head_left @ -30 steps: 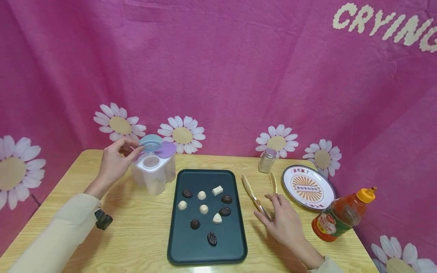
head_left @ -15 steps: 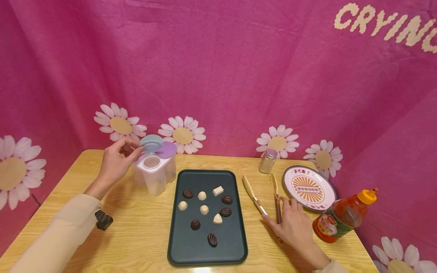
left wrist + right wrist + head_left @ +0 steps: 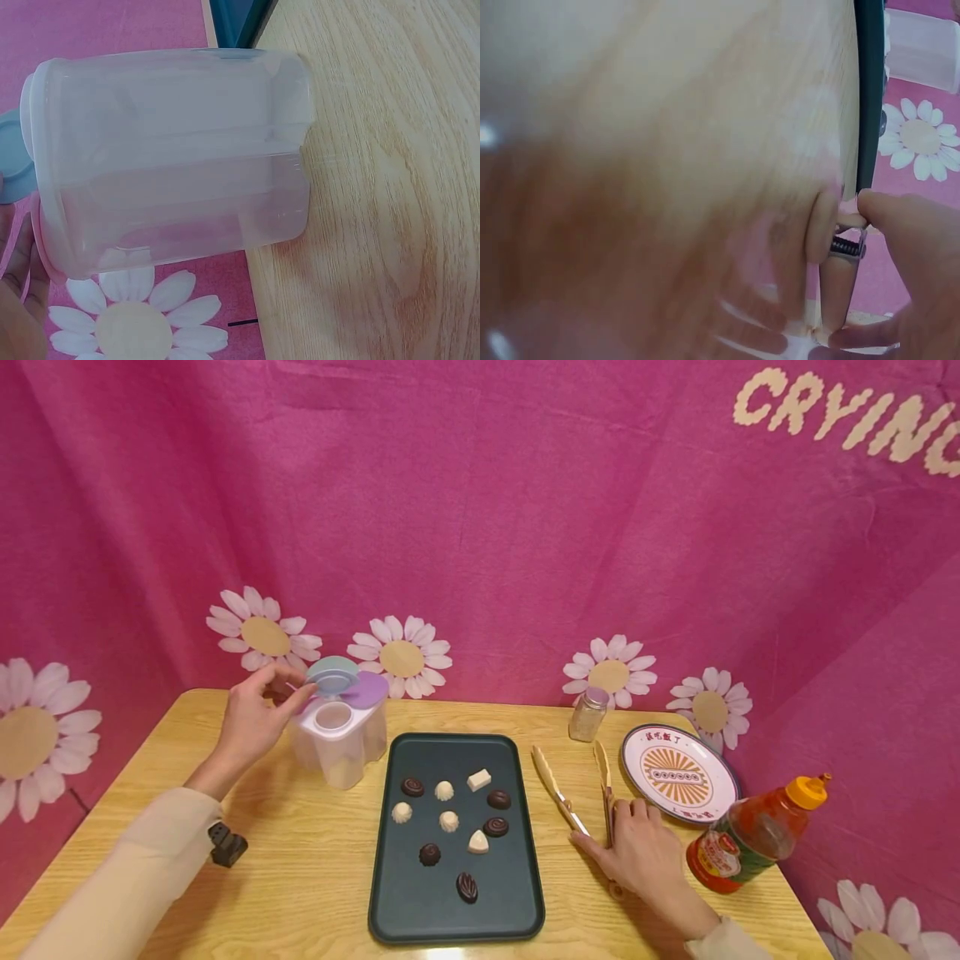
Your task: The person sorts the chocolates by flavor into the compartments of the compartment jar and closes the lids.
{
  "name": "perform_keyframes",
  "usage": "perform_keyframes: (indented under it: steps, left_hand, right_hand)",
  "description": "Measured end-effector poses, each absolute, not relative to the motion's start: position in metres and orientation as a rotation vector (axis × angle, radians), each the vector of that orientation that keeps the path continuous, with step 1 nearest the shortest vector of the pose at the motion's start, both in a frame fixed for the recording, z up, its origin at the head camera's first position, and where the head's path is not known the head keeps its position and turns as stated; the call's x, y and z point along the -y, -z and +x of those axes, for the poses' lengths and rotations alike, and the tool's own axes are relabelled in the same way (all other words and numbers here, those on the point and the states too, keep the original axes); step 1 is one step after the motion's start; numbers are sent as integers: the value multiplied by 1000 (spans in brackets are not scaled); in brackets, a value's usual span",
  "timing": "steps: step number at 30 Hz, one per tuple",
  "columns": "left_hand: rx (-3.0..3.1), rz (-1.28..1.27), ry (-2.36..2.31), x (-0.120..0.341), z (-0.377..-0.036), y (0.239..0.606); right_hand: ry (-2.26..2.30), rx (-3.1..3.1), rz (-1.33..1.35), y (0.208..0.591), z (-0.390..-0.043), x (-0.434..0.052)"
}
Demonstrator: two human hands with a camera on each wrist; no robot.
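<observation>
Fingers of our right hand (image 3: 637, 852), lower right of the head view, curl round the hinge end of the tongs (image 3: 577, 793); their long axis runs up-frame from the fingertips, arms splayed beside the tray (image 3: 390, 877). Chocolates (image 3: 448, 820) lie left of the tong tips, nearer this hand. Our left hand (image 3: 251, 718), upper left, pinches the blue lid (image 3: 332, 675) of the container (image 3: 341, 739), fingers closed on its rim.
</observation>
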State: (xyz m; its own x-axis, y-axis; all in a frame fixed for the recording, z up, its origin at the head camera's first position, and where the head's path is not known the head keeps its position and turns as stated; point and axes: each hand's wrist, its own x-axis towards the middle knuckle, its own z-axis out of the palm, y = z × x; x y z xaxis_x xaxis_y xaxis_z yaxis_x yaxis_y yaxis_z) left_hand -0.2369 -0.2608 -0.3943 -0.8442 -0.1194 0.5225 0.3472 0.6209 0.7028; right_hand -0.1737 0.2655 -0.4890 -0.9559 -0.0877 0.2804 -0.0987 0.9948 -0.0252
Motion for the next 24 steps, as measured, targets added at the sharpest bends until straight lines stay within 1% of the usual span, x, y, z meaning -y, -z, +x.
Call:
perform_keyframes:
  steps: [14, 19, 24]
  left_hand:
    - [2300, -213, 1139, 262, -239, 394]
    - [2307, -213, 1142, 262, -239, 394]
    - [2308, -202, 1145, 262, -238, 394]
  right_hand:
    - [-62, 3003, 57, 488, -186, -262]
    - [-116, 2956, 58, 486, -185, -264]
    - [-155, 2835, 115, 482, -184, -268]
